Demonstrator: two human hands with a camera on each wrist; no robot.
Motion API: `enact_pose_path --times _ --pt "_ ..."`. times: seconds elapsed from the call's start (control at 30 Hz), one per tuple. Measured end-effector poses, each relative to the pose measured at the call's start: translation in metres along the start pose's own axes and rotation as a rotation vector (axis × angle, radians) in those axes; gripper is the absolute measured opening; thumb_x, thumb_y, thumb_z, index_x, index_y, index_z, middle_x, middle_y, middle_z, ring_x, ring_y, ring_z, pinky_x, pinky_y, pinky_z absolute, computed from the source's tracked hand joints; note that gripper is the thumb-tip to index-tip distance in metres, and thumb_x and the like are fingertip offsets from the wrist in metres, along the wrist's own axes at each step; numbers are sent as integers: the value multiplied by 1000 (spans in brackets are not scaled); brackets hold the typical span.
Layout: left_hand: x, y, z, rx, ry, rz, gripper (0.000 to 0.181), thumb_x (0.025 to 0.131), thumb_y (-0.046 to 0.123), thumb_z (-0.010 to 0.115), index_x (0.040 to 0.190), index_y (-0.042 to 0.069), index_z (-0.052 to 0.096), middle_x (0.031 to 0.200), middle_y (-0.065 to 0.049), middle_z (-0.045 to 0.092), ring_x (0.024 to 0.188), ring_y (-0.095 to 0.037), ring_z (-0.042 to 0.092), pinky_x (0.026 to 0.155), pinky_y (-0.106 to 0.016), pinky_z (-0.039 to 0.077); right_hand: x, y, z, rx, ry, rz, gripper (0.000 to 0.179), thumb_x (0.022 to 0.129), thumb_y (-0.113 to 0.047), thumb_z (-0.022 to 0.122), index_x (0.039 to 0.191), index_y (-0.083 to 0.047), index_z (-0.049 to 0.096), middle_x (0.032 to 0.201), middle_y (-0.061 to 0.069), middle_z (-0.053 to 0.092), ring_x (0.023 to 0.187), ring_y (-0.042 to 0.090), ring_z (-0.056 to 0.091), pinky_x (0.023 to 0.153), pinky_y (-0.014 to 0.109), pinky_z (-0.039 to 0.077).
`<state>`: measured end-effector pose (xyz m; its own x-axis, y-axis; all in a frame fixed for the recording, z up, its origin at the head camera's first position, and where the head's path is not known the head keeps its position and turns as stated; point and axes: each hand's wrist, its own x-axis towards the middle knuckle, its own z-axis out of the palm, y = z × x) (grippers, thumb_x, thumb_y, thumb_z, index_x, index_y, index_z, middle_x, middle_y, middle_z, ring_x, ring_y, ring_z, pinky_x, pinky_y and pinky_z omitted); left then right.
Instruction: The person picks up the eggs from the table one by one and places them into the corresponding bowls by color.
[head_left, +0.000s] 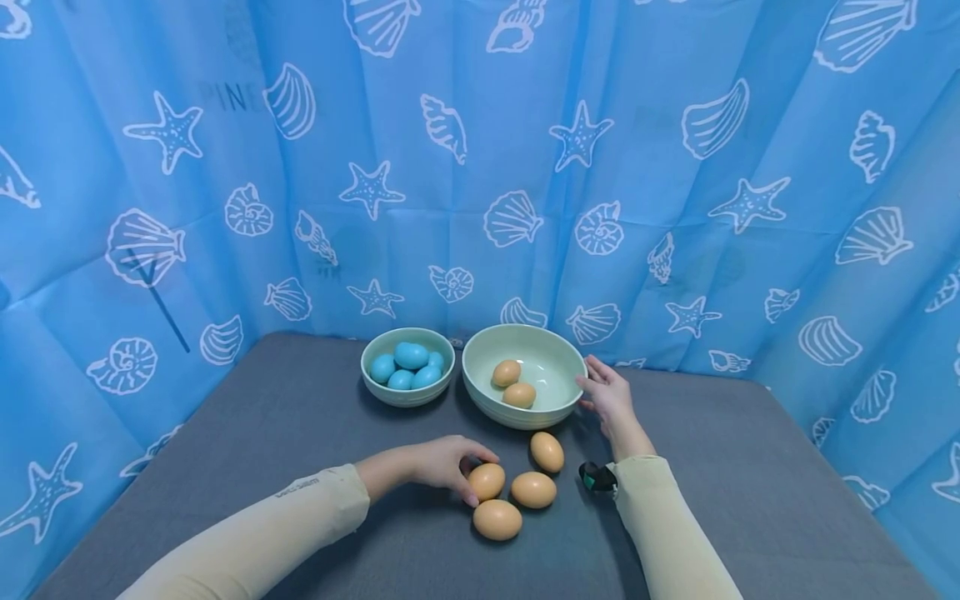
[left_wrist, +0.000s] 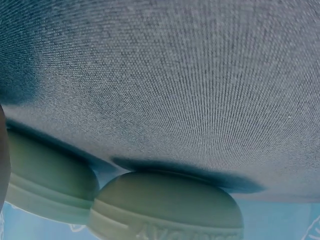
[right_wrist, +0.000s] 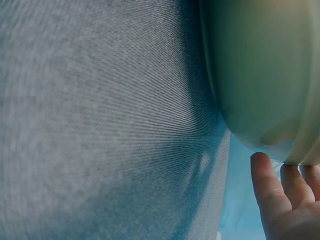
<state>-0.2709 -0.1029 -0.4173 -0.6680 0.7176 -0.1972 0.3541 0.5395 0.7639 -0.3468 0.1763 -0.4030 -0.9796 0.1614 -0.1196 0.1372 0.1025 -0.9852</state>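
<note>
Nearest to the head camera are the two pale sleeves, the left sleeve (head_left: 300,521) and the right sleeve (head_left: 675,525), both reaching over the grey table (head_left: 315,425). The left hand (head_left: 444,462) has its fingers and thumb curled around one brown egg (head_left: 487,482), with a gap between them only as wide as the egg; whether this egg is already lifted, I cannot tell. The right hand (head_left: 611,398) is at the right side of the large bowl (head_left: 555,371), with fingertips on its outer wall and what looks like the thumb at the rim; how firmly it holds, I cannot tell. Close around the held egg lie the front egg (head_left: 497,521), the middle egg (head_left: 533,490) and the far egg (head_left: 547,452). In my judgement, the step in hand is to take up this egg while the bowl is steadied. To do it well, the grip should be gentle but even, because a smooth shell may slip, and the lift should go straight up, so that the front egg is not pushed and does not roll. The right hand should only steady the bowl, without tilting it, since two loose eggs (head_left: 519,395) lie inside.
</note>
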Motion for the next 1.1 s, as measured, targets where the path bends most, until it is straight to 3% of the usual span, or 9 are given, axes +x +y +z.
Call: enact_pose_path --times 0.27,0.47,1.1 --pt "1 -1 1 -21 37 -16 58 79 5 80 132 3 57 124 -4 59 86 -9 59 72 -24 51 0 0 -1 9 -7 5 56 101 -9 52 153 -10 32 154 9 33 137 24 39 92 38 48" --pt "-2 0 -1 -33 86 2 60 80 8 80 134 1 55 128 -7 58 89 -9 60 74 -24 52 0 1 -2 22 -18 1 56 101 -8 52 153 -9 30 155 10 31 139 25 36 98 45 45" --pt "-5 10 -8 -60 247 34 63 83 15 79 138 0 51 129 -10 56 96 -17 58 81 -30 51 0 1 -2 13 -10 6 56 101 -9 51 153 -9 30 155 11 31 138 27 37 99 47 43"
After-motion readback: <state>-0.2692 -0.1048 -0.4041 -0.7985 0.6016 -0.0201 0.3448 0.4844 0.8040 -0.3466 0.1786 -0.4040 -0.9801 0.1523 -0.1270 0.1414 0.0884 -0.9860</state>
